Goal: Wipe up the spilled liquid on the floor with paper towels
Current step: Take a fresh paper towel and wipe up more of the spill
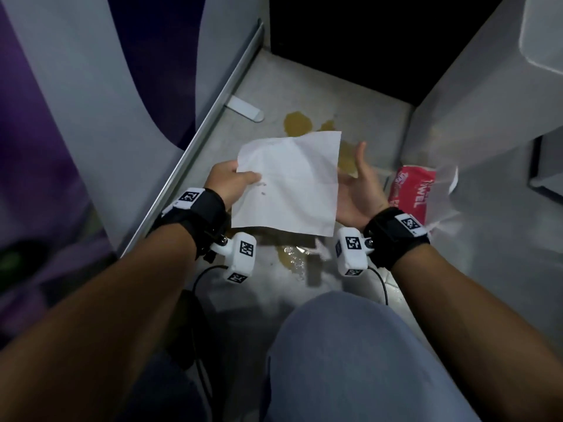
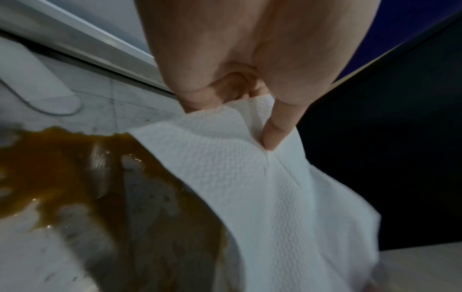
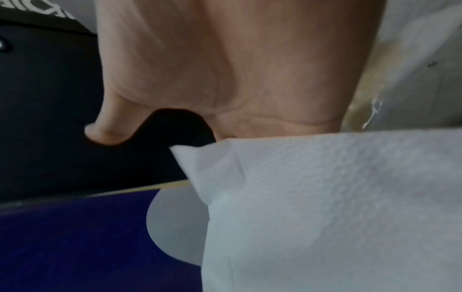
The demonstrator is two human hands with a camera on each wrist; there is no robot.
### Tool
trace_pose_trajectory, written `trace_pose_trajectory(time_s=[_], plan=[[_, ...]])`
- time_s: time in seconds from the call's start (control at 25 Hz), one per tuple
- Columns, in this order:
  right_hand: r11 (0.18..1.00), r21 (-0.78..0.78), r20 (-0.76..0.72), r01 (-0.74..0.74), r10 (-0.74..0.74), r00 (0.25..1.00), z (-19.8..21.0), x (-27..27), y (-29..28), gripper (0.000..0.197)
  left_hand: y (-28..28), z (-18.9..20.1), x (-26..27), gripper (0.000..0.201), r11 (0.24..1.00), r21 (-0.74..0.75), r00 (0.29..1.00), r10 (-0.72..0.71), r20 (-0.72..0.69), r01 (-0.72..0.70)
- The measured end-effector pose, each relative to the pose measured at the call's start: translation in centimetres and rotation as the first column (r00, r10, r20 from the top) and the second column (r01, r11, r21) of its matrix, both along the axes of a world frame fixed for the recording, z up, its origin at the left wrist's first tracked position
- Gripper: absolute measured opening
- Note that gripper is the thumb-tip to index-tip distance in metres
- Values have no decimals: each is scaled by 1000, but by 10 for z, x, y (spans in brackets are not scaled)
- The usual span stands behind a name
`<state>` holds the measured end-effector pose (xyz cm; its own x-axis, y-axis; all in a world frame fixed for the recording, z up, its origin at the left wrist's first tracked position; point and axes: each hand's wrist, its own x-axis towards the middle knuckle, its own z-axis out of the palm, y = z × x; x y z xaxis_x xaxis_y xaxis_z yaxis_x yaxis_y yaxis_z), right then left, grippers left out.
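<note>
Risk: the paper towel (image 1: 288, 184) is a single sheet vs. a wide amber spill (image 2: 75, 168) on the floor (image 1: 274, 80); likely saturates and smears. One-corner hold may let it fold on the way down.

Pose: left hand (image 1: 227, 182) pinches the sheet's corner, thumb on top. Right hand (image 1: 359, 190) is spread, palm-up at the opposite edge, no grip. Sheet hangs above the spill, w/o contact.

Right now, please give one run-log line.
left hand pinches paper towel | right hand open beside it | spill unwiped
</note>
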<state>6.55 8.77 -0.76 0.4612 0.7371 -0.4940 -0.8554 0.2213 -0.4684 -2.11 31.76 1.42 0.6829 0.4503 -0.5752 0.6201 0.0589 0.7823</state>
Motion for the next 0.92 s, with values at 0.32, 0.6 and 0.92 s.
trace_pose_trajectory(time_s=[0.32,0.6,0.92], plan=[[831,-544,333,119,83,939,-46,9,19,27,14,-15,-16,27,996,-61,998,67,-16,-68],[782,-580,392,229,21,920,-40,14,22,20,25,-19,-25,25,932,-335,989,145,-1,-137],[894,-429,227,126,-28,973,-33,17,18,30,17,-17,-29,47,977,-191,993,107,55,-95]])
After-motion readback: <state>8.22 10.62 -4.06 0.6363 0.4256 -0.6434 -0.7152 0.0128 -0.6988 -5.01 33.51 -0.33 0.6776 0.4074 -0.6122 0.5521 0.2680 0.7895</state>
